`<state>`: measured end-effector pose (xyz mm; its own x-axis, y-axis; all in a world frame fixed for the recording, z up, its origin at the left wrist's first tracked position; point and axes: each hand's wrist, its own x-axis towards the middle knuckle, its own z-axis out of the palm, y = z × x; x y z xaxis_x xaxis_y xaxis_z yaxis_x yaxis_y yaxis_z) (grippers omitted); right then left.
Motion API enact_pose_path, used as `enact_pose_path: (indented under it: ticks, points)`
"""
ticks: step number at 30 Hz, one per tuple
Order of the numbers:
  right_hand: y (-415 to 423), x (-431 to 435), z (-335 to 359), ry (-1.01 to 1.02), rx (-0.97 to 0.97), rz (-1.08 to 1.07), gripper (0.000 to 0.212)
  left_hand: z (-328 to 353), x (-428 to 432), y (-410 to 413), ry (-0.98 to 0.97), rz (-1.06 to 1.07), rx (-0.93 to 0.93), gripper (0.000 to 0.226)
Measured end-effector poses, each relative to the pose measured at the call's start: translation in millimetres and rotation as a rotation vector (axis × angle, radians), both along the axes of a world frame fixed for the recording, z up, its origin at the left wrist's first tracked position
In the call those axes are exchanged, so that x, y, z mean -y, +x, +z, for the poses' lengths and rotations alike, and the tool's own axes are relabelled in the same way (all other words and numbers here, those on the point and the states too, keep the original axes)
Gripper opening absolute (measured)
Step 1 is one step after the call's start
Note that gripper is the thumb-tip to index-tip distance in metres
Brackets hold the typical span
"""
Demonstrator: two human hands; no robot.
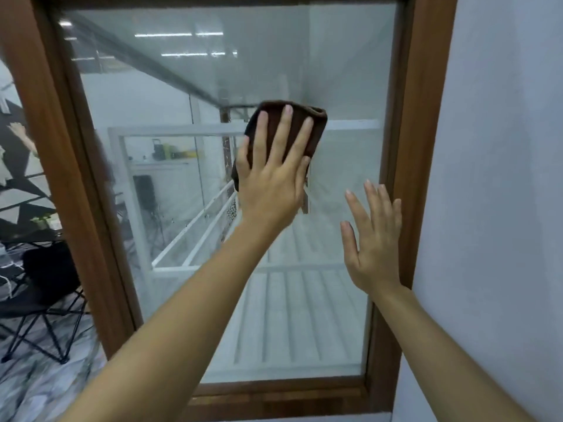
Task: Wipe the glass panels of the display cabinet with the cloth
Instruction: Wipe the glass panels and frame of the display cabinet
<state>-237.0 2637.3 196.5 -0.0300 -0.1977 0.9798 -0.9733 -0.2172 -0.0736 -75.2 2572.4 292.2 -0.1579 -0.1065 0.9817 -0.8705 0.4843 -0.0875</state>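
cabinet frame [76,184]: brown wood, it borders the 1 pane you face; its right post stands just beyond your right hand.
glass panel [170,95]: the big pane under both your palms; it looks hazy above, left of and below your left hand, though reflections of ceiling lights and a room make streaks hard to judge.
progress: you seem to be mid-pane, with no clearly clean band to show; i'd judge the top strip, the left side and the lower half are left, and any other panels are out of view, so i cannot tell their state.
left hand [271,178]: flat, fingers spread, pressing the cloth against the glass, not clenched around it.
right hand [373,239]: released, palm open and holding nothing, set low and to the right of your left hand, near or on the pane beside the post; contact is not certain.
cloth [313,123]: dark brown, folded, pinned between your left palm and the glass, its top edge showing past your fingertips.
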Motion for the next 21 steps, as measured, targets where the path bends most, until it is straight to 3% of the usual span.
enact_pose_path:
  ticks: [4, 6, 11, 14, 19, 21]
  points:
    - [10, 7, -3, -0.052, -0.006, -0.041, 0.045, -122, -10, 8, -0.01, -0.025, 0.277, 0.055]
    - [16, 7, -5, -0.055, 0.002, 0.013, 0.045, -146, -4, 30, -0.022, -0.007, 0.349, 0.056]
    - [39, 15, -3, -0.027, -0.027, 0.058, 0.048, -18, 15, 61, 0.076, 0.008, -0.106, 0.052]
    - [60, 23, 1, -0.006, -0.062, 0.058, 0.05, 0, 21, 72, 0.045, 0.02, -0.153, 0.05]
    - [93, 32, -14, 0.028, -0.059, 0.028, 0.051, -169, 8, 96, 0.142, 0.013, 0.053, 0.05]
    - [106, 36, -21, 0.05, -0.082, 0.019, 0.052, -185, 14, 115, 0.132, -0.007, 0.125, 0.049]
